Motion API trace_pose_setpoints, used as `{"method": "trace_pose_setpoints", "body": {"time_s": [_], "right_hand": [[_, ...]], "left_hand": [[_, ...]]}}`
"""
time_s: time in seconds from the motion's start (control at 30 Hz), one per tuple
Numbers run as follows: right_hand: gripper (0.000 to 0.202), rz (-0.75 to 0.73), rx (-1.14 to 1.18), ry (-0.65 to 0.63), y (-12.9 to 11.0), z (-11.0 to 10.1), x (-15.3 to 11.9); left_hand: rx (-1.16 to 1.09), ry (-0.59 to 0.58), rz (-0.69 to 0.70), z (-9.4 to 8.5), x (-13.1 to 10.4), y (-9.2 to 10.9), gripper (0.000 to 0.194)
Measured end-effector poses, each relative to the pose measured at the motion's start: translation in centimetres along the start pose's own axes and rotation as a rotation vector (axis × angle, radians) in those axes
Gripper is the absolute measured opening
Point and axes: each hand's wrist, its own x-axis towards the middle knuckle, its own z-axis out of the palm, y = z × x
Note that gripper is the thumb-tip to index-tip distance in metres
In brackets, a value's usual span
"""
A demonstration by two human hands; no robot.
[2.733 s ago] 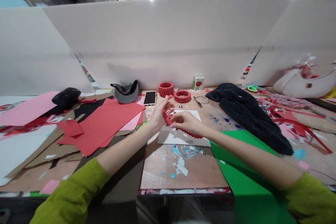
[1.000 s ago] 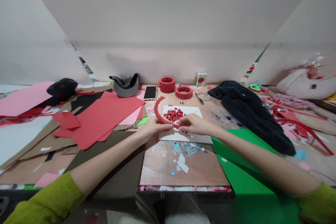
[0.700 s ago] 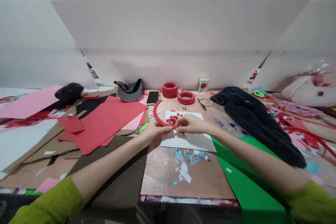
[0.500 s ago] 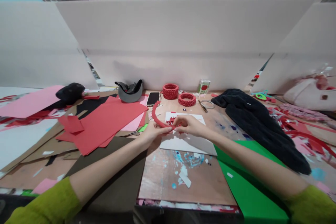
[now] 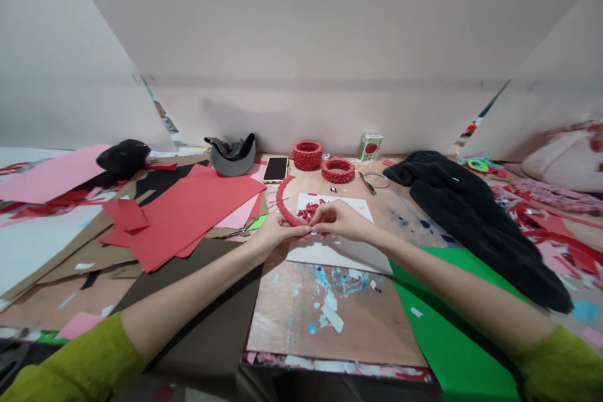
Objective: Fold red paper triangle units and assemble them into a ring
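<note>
- The desk runs from the front edge by the person to a back edge against the pale partition.
- The white board lies flat on the desk, about midway between those edges, with both hands over its left half.
- The left hand, by the board's left edge, has its grip pinched on the red strip, thumb and fingers together near the strip's lower end.
- The right hand reaches over the board from the desk's right side, its fingertips meeting the left's; its grip is closed on that same lower end. Whether a smaller piece is pinched in there too, I cannot tell.
- The strip is a curve, not a straight length: from the two grips it bows out left, past the board's left edge, then runs toward the desk's back edge. Its free tip ends near the phone. The left hand is nearer to most of its length.
- The red pieces lie heaped on the board, in the hollow of that curve, just beyond the fingertips toward the back edge; the right hand's curled fingers are nearer to them.
</note>
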Motion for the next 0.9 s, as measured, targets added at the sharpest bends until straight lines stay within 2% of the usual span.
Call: {"method": "trace_pose_setpoints", "body": {"time_s": [0.1,0.2,0.3,0.37,0.43,0.5,0.57,0.6,0.63,0.67,0.77,0.8,0.9], "right_hand": [[0.012,0.008,0.003,-0.085,0.1,-0.2,-0.2],[0.012,-0.012,-0.040,-0.121,0.0,-0.4,-0.1],[0.014,-0.065,-0.178,-0.146,-0.9,-0.8,-0.1],[0.015,-0.106,-0.298,-0.094,-2.1,-1.6,-0.4],[0.016,-0.138,-0.386,0.099,-3.5,-2.7,-1.2],[0.019,-0.156,-0.370,0.387,-4.6,-4.1,-2.4],[0.031,-0.156,-0.265,0.694,-4.9,-5.1,-3.8],[0.036,-0.146,-0.187,0.816,-4.7,-5.3,-4.4],[0.039,-0.112,-0.100,0.883,-4.4,-5.2,-5.0],[0.041,-0.059,-0.008,0.881,-4.0,-4.8,-5.6],[0.044,0.119,0.226,0.627,-2.6,-2.2,-6.2],[0.043,0.137,0.325,0.570,-2.3,-1.2,-6.2],[0.034,0.105,0.456,0.541,-1.8,0.9,-5.6]], "left_hand": [[-0.005,-0.104,-0.018,-0.3,0.2,-0.1,0.021],[0.026,-0.154,-0.016,-0.6,0.4,0.0,0.024],[0.026,-0.143,-0.028,-0.7,0.4,0.3,0.025],[-0.002,-0.104,-0.047,-0.8,0.3,0.5,0.025],[-0.026,-0.043,-0.058,-0.9,0.3,0.6,0.025],[-0.043,0.010,-0.060,-1.0,0.3,0.8,0.025],[-0.075,0.039,-0.049,-1.0,0.4,1.0,0.025],[-0.101,0.037,-0.034,-0.9,0.5,1.0,0.025],[-0.134,0.030,-0.016,-0.8,0.5,1.1,0.025],[-0.166,0.029,0.002,-0.6,0.5,1.1,0.025],[-0.216,0.034,0.024,0.2,0.1,1.3,0.024],[-0.211,0.026,0.019,0.4,-0.1,1.5,0.023],[-0.169,-0.016,0.013,1.1,-0.8,2.0,0.019]]}}
